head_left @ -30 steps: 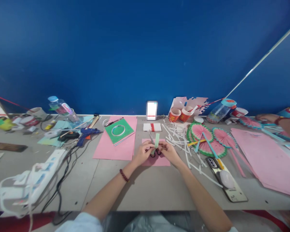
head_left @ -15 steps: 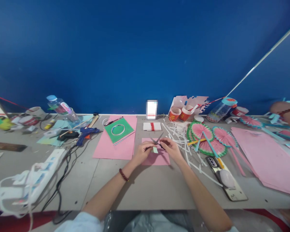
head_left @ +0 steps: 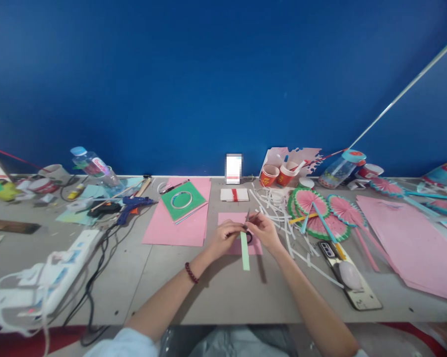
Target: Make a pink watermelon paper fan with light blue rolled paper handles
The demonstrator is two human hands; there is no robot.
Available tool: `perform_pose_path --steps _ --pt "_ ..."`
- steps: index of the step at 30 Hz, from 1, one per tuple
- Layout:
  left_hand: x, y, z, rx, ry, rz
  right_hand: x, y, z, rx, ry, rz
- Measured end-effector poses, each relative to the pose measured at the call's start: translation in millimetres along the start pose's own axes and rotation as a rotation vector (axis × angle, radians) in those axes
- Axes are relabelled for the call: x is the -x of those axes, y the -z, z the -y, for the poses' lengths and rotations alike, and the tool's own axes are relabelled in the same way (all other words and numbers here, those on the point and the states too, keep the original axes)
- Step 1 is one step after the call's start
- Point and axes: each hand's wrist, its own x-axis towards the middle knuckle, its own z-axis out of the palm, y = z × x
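Between my two hands, above a small pink paper sheet (head_left: 233,217), hangs a pale green paper strip (head_left: 245,254). My left hand (head_left: 225,237) pinches the strip's upper end, with the fingers curled together. My right hand (head_left: 267,232) is closed on a pair of scissors (head_left: 249,237), beside the left fingertips. One dark handle loop shows below the right fingers, and the blades point up and away. Fingers partly cover the scissors and the top of the strip.
Left are a green pad (head_left: 195,193) bearing a tape ring (head_left: 181,200), a blue glue gun (head_left: 132,207) and a power strip (head_left: 69,270). Right are white paper strips (head_left: 288,233), watermelon-patterned paper fans (head_left: 312,202), a phone (head_left: 360,295) and red paper cups (head_left: 270,175).
The scissors have gone from spread blades to closed, with blades upward. The green strip now hangs lower and shows much more length. A co-worker's arm at the far right has left view.
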Motion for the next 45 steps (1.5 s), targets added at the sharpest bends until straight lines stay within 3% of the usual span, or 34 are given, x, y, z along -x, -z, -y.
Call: perform_pose_path --steps 6,23,26,31,35,37,39,45 --pt "0.7 -2.2 -0.1 -0.008 0.013 0.024 3.6 -4.8 -1.3 0.065 0.027 -0.035" --pt "0.4 -5.1 -8.5 -0.057 -0.069 0.004 3.1 -2.1 8.9 -0.107 0.083 -0.012" --pt "0.4 -5.3 -7.0 -0.036 -0.075 -0.005 2.4 -2.5 8.0 -0.154 0.067 -0.086" --pt "1.0 -5.9 -0.8 0.000 -0.034 0.001 -1.7 8.8 10.6 -0.218 0.080 -0.320" --pt "0.6 -5.7 3.2 0.077 0.053 -0.021 -6.3 22.5 15.3 -0.300 0.163 -0.519" --pt "0.1 -5.7 4.8 0.157 0.129 -0.040 -8.5 27.9 15.6 -0.297 0.160 -0.556" --pt "-0.5 -5.5 7.0 0.265 0.237 -0.060 -10.7 32.3 13.3 -0.196 0.156 -0.559" --pt "-1.3 -2.6 15.1 0.519 0.554 -0.132 -16.9 46.7 -3.6 0.479 0.197 -0.518"
